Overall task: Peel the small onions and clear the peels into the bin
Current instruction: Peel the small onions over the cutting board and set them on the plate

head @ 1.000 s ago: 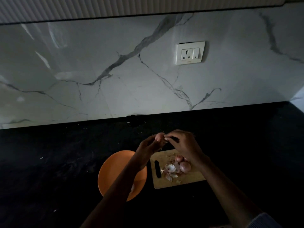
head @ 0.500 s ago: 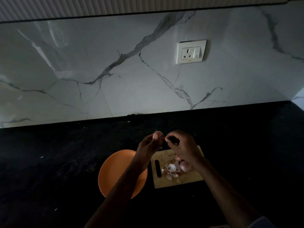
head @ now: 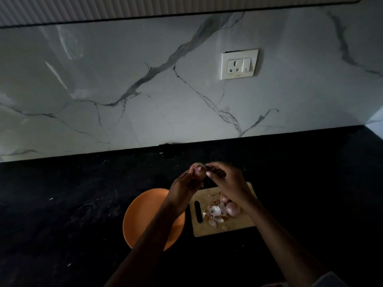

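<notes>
My left hand (head: 183,186) holds a small pinkish onion (head: 198,170) up above the dark counter, fingers curled round it. My right hand (head: 226,181) pinches at the onion's right side with thumb and fingertips; a dark strip of skin seems to sit between them. Below the hands lies a small wooden cutting board (head: 238,227). On it sit pale onion peels (head: 214,212) and another small onion (head: 233,208) beside my right wrist. A further onion is partly hidden under that wrist.
An orange plate (head: 143,212) lies left of the board, partly under my left forearm. The black counter (head: 83,193) runs back to a white marble wall with a socket (head: 240,64). No bin is in view.
The hands stayed together above the board. My right fingers shifted slightly on the onion's side, working at its skin. The view dipped and drifted a little.
</notes>
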`<act>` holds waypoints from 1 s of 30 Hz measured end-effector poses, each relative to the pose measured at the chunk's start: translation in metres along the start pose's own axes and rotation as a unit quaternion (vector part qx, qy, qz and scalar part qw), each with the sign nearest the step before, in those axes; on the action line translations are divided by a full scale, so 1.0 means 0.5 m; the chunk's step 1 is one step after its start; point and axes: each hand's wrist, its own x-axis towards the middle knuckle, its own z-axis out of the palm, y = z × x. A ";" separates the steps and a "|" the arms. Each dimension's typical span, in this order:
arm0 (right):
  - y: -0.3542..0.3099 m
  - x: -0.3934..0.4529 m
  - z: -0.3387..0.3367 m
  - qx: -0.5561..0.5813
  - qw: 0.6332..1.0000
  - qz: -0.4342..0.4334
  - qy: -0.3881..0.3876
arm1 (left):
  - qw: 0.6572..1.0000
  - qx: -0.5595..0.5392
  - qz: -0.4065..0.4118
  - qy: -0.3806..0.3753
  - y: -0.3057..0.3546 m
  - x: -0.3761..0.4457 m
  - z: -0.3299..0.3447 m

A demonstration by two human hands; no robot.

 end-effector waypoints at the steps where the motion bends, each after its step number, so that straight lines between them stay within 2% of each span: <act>1: -0.003 0.002 -0.001 -0.002 1.000 -0.013 -0.003 | 1.000 0.006 -0.001 -0.001 -0.001 0.003 -0.003; 5: -0.008 0.006 -0.002 -0.015 0.999 -0.051 0.006 | 1.000 0.015 0.000 -0.004 0.003 0.005 -0.002; 14: -0.005 0.010 -0.005 -0.036 0.997 -0.070 0.024 | 0.999 0.045 0.000 -0.018 0.004 0.002 0.003; 19: 0.004 0.005 0.008 -0.052 0.992 -0.104 0.055 | 1.000 0.022 0.002 -0.013 -0.005 0.004 0.012; 22: 0.002 0.004 0.013 -0.025 0.994 -0.091 0.052 | 1.000 -0.004 0.005 -0.017 -0.009 0.002 0.017; 25: 0.001 0.007 0.011 0.019 0.999 -0.042 0.028 | 1.000 -0.004 0.004 -0.005 -0.009 -0.001 0.016; 27: 0.005 0.009 0.006 0.036 0.998 -0.015 0.047 | 1.000 -0.008 0.003 -0.001 -0.007 -0.001 0.014; 30: 0.006 0.014 -0.005 -0.008 0.998 -0.040 0.039 | 1.000 0.003 0.007 -0.012 -0.008 0.000 0.006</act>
